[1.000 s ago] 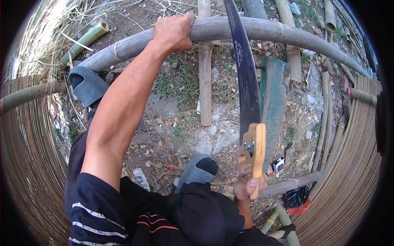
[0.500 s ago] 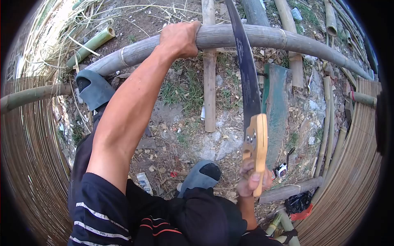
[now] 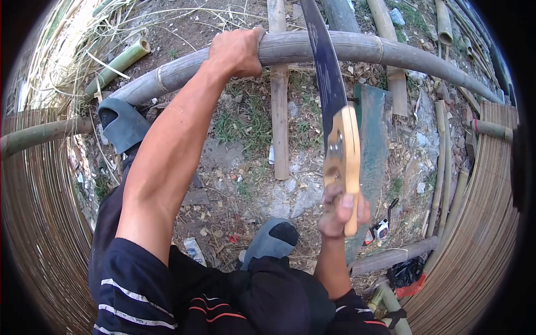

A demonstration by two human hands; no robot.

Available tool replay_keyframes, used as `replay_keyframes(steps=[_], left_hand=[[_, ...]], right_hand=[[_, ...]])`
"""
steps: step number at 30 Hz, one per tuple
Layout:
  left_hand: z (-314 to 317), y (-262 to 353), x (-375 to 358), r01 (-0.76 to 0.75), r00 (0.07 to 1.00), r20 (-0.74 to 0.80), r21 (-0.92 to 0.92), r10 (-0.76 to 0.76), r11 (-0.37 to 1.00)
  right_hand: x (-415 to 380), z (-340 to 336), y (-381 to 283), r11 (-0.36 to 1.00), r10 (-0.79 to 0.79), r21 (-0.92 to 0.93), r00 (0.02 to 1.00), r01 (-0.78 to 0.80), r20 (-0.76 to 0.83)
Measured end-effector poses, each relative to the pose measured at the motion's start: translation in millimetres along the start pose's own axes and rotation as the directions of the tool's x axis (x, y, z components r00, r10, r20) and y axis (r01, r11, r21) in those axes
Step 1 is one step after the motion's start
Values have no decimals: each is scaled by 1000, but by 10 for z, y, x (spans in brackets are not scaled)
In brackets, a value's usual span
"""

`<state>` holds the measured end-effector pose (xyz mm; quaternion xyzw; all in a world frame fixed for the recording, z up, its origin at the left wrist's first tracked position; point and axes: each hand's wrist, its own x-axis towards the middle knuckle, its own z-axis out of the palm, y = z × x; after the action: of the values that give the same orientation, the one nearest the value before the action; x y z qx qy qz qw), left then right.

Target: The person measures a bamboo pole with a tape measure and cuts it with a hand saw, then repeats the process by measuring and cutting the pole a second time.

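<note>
A long grey bamboo pole (image 3: pixel 346 47) runs across the upper part of the head view. My left hand (image 3: pixel 237 53) is wrapped round it, left of the middle. In my right hand (image 3: pixel 342 214) is the wooden handle of a hand saw (image 3: pixel 329 78), fingers closed through the grip. The dark blade points away from me and crosses the pole to the right of my left hand. One foot in a grey slipper (image 3: pixel 123 124) is up against the pole's left end; the other grey slipper (image 3: pixel 272 240) is on the ground.
A flat bamboo piece (image 3: pixel 279 123) lies under the pole. Beside the saw is a green board (image 3: pixel 371 145). A tape measure (image 3: pixel 381 229) and a black plastic bag (image 3: pixel 406 272) lie at the right. Bundles of thin strips (image 3: pixel 39 223) flank both sides. A cut green bamboo (image 3: pixel 120 66) lies upper left.
My right hand has pushed the saw forward, away from me, so its handle is nearer the pole. My left hand still grips the pole; the whole view has shifted slightly.
</note>
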<state>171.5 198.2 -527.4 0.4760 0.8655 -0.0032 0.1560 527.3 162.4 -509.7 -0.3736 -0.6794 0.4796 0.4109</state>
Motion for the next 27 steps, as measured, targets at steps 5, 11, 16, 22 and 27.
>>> replay_keyframes(steps=[5,11,16,22,27], left_hand=[[-20,-70,-30,-37,999,36,-54,39,998],[47,-56,59,-33,999,-37,-10,33,999],[164,-80,-64,-116,986,-123,-7,114,993],[149,-85,25,-121,979,-159,44,127,992],[133,-55,30,-77,988,-135,29,80,997]], right_hand=[[347,201,-116,995,101,-1,995,-101,1],[-705,-521,-197,994,108,0,994,-108,3],[952,586,-113,999,31,28,998,-33,49],[-597,-485,-43,999,40,32,999,-41,14],[221,87,-137,996,84,39,996,-84,-12]])
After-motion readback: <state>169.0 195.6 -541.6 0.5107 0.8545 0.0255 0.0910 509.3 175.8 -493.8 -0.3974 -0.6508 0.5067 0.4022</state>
